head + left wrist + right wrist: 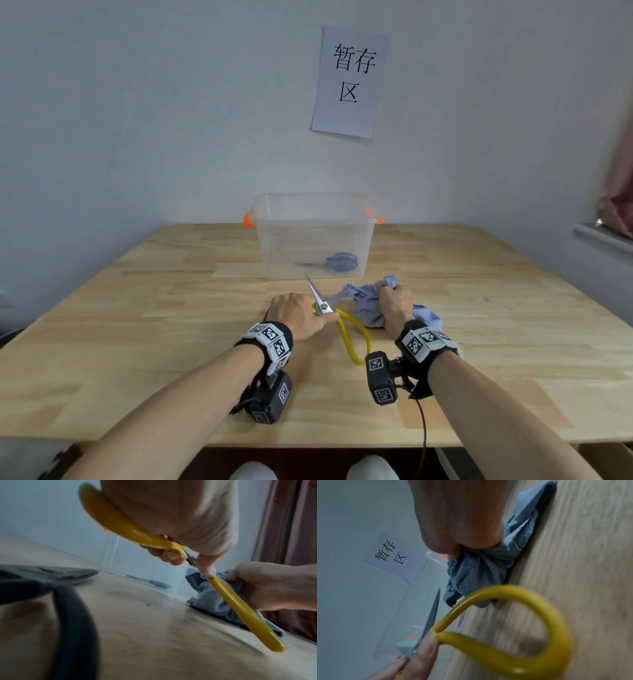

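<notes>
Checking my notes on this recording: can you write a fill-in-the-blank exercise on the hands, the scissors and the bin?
The left hand holds open-bladed scissors with ____ handles.
The right hand grips a crumpled ____ cloth.
A clear storage bin with ____ side handles holds blue-handled scissors.
Missing words: yellow; blue; orange.

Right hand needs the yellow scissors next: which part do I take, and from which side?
On the yellow scissors, the free loop handle, from the near side. It trails toward you, unobstructed, while the open blades point away toward the clear bin and the left hand grips at the pivot.
</notes>
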Demonstrator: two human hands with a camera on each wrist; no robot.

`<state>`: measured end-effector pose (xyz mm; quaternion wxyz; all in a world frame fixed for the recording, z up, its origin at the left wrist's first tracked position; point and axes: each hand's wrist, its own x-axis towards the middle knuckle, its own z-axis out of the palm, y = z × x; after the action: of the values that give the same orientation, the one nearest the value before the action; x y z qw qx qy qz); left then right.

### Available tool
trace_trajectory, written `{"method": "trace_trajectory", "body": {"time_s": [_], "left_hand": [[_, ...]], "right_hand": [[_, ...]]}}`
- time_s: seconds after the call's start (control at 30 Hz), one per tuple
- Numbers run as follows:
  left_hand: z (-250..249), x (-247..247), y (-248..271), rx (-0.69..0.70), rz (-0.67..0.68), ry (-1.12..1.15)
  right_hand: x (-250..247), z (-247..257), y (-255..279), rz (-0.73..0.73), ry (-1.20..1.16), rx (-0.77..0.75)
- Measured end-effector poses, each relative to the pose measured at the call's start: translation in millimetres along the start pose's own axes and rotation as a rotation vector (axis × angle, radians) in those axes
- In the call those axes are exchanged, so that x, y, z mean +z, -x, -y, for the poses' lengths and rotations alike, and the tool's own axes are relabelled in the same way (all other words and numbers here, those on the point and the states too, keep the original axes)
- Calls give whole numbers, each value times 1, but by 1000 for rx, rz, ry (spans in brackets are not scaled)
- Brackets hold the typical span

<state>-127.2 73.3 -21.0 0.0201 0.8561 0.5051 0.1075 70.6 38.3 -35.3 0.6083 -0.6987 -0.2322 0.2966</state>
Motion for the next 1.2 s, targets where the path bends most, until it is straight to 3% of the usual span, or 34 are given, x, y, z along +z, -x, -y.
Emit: {"method": "trace_trajectory", "body": {"time_s": [0.2,0.5,0.67,0.8,1.0,1.2], "left_hand": [[0,0,-4,-135,-13,195],[-30,-18,-6,-258,35,480],[-45,-25,-6,-315,82,506],[-48,-25,-7,-343,128,525],[-50,-22,-9,-413,134,697],[-55,-29,-7,-473,80,952]], "right_hand": [[-4,-10,3,215,89,40],[-21,-4,11,396,-107,164],[-25,-21,-5,522,-100,143],[-26,-11,3,531,-65,147],[-17,-9,16,374,18,61],[-13,-9,26,472,-11,67]]}}
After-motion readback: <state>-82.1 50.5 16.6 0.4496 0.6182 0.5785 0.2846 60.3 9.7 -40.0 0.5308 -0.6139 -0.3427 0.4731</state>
